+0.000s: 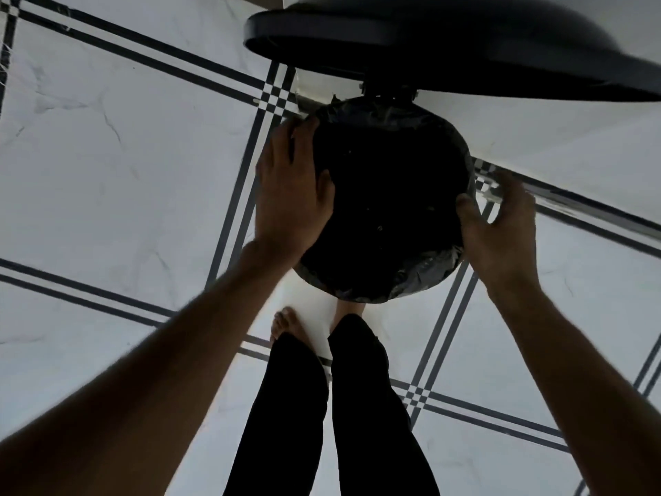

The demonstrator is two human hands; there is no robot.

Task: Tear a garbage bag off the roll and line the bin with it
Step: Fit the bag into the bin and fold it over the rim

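My left hand point(291, 189) lies flat, fingers straight, on the bag-covered bin point(386, 209) rim. My right hand point(500, 227) pinches the black bag point(422, 277) at the opposite rim.

Black garbage bag point(422, 277) lines the round bin point(386, 202); left hand point(289, 187) rests on its left rim; right hand point(500, 223) cups the right rim; lid point(429, 41) raised at the far side.
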